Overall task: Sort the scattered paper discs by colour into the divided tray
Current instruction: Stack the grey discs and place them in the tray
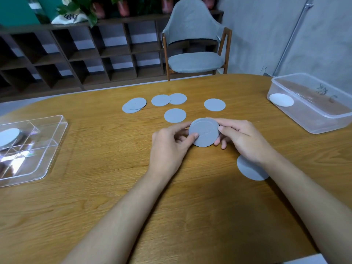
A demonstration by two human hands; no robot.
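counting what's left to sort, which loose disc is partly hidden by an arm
The grey disc under the right hand's wrist, on the person's side of it. The other loose discs lie beyond the held discs, clear of the person.

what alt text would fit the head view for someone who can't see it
The left hand and right hand pinch a thin stack of grey discs over a wooden table. More grey discs lie scattered beyond; a clear divided tray sits left, a plastic tub holding a white disc right.
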